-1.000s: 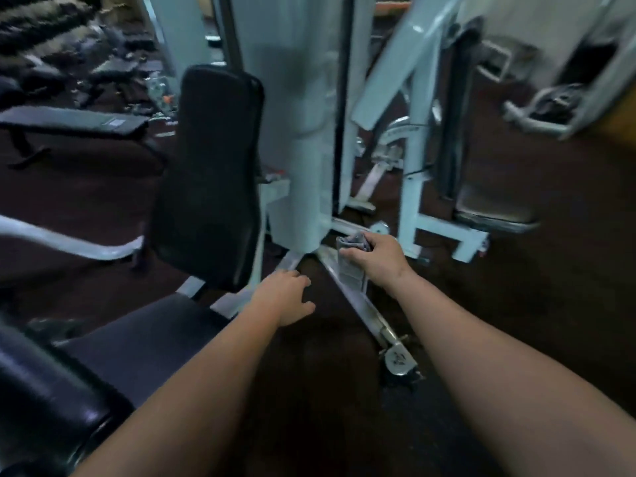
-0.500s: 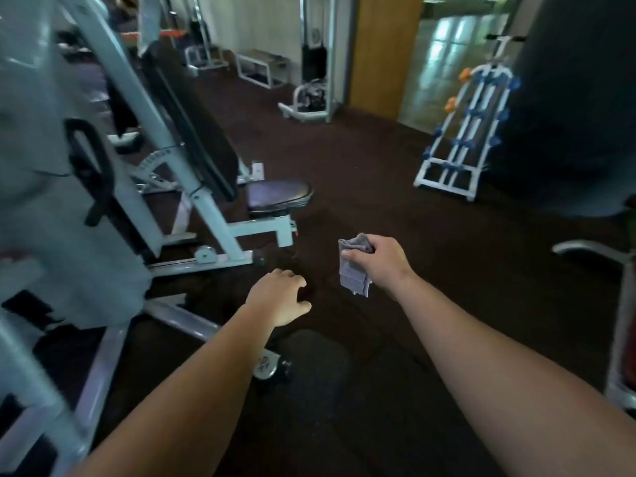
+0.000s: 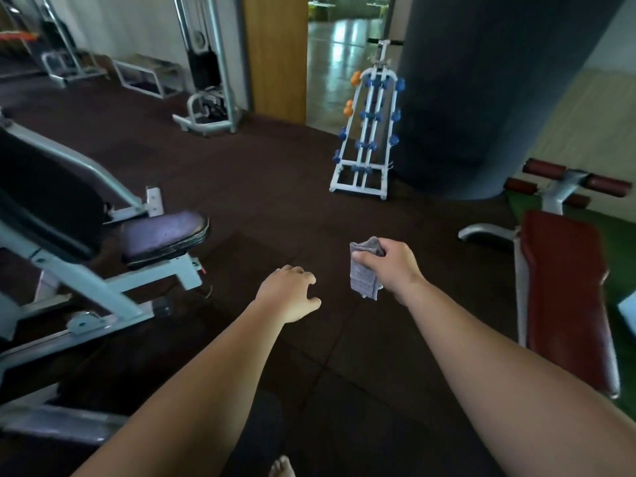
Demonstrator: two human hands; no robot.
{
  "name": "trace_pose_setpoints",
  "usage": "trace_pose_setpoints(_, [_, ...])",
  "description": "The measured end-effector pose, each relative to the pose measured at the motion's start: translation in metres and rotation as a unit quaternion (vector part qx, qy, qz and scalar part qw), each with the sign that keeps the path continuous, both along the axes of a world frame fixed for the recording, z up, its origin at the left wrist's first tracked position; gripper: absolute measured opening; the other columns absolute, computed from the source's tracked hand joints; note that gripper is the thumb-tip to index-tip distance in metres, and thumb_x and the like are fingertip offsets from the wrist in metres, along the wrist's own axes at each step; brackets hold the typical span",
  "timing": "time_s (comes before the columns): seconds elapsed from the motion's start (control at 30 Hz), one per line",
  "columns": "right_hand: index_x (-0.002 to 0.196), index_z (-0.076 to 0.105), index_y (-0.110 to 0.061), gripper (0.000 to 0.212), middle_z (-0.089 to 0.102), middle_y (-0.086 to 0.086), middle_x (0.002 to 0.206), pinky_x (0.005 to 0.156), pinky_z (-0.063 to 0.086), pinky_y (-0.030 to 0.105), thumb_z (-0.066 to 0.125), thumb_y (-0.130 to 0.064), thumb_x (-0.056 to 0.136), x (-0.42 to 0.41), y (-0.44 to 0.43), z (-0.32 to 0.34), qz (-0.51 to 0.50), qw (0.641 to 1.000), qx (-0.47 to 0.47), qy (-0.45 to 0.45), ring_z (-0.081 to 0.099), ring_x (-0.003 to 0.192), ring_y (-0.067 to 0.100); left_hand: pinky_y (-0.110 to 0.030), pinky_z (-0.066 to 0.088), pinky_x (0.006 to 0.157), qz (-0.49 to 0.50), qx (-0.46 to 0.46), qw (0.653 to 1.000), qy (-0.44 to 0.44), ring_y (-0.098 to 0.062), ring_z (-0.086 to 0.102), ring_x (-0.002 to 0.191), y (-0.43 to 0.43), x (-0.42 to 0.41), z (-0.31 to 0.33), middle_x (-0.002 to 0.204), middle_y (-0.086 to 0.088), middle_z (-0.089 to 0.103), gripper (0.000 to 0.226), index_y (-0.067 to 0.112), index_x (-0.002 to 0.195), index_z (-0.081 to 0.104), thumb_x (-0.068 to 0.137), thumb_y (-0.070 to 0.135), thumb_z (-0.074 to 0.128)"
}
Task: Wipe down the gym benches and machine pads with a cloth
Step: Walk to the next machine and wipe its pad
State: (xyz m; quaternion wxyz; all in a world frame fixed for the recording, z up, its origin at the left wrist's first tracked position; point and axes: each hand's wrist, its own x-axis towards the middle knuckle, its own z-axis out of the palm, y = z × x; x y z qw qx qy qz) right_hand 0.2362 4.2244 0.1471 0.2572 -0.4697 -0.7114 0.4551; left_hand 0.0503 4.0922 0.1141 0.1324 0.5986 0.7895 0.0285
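Dark rubber floor (image 3: pixel 261 173) spreads across the gym. Against half a second ago, the view has swung right: a red bench (image 3: pixel 561 290) now shows at the right, and the machine seat (image 3: pixel 161 232) lies further left. The right hand (image 3: pixel 392 266) pinches the grey cloth (image 3: pixel 363 275) in mid-air between seat and bench. The left hand (image 3: pixel 289 294) hovers loosely curled, holding nothing. The folded cloth hangs down, its long axis upright.

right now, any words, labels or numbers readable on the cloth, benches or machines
None can be read.
The cloth in the right hand is plain; the red bench, the machine seat pad and the dumbbell rack show no print.
Far weight stack: too blurred to tell.
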Motion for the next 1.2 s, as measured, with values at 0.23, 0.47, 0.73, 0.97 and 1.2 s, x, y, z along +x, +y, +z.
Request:
trace_pose_setpoints(0.23, [0.086, 0.074, -0.023, 0.018, 0.075, -0.004, 0.085, 0.067, 0.060, 0.035, 0.081, -0.040, 0.082, -0.077, 0.107, 0.002, -0.040, 0.999, -0.007, 0.002, 0.074, 0.082, 0.013, -0.036, 0.037, 0.113, -0.026, 0.013, 1.000, -0.002, -0.016, 0.040, 0.141, 0.126, -0.081, 0.004, 0.148, 0.007, 0.051, 0.056, 0.029, 0.146, 0.052, 0.096, 0.052, 0.058])
trace_pose_setpoints(0.47, [0.086, 0.073, -0.024, 0.019, 0.075, -0.005, 0.088, 0.071, 0.063, 0.038, 0.080, -0.041, 0.083, -0.169, 0.233, -0.002, -0.033, 0.999, -0.010, -0.008, 0.074, 0.083, 0.012, -0.035, 0.035, 0.114, -0.020, 0.018, 1.000, 0.006, -0.017, 0.042, 0.141, 0.246, -0.167, 0.010, 0.147, 0.006, 0.053, 0.057, 0.027, 0.147, 0.052, 0.096, 0.052, 0.059])
trace_pose_setpoints(0.73, [0.089, 0.073, -0.024, 0.022, 0.075, -0.006, 0.088, 0.072, 0.061, 0.035, 0.079, -0.044, 0.082, -0.302, 0.404, -0.019, 0.049, 0.997, -0.004, -0.053, 0.073, 0.083, 0.011, -0.036, 0.031, 0.118, 0.038, 0.009, 0.999, 0.009, -0.019, 0.042, 0.140, 0.382, -0.272, -0.003, 0.147, 0.005, 0.053, 0.060, 0.027, 0.150, 0.049, 0.096, 0.050, 0.061])
trace_pose_setpoints(0.97, [0.088, 0.076, -0.021, 0.018, 0.077, -0.001, 0.087, 0.076, 0.060, 0.040, 0.080, -0.038, 0.085, -0.462, 0.486, -0.020, 0.178, 0.981, -0.049, -0.052, 0.074, 0.085, 0.019, -0.039, 0.040, 0.116, 0.224, 0.112, 0.954, -0.165, -0.016, 0.043, 0.144, 0.438, -0.369, -0.001, 0.155, 0.008, 0.050, 0.063, 0.028, 0.156, 0.043, 0.098, 0.045, 0.062])
trace_pose_setpoints(1.2, [0.092, 0.076, -0.007, 0.032, 0.076, 0.014, 0.084, 0.064, 0.057, 0.037, 0.071, -0.039, 0.093, -0.655, 0.453, -0.041, 0.267, 0.950, -0.162, -0.005, 0.073, 0.075, 0.027, -0.039, 0.055, 0.097, 0.386, 0.224, 0.838, -0.314, -0.016, 0.068, 0.108, 0.429, -0.508, -0.014, 0.118, 0.006, 0.074, 0.036, 0.039, 0.133, 0.066, 0.099, 0.035, 0.057])
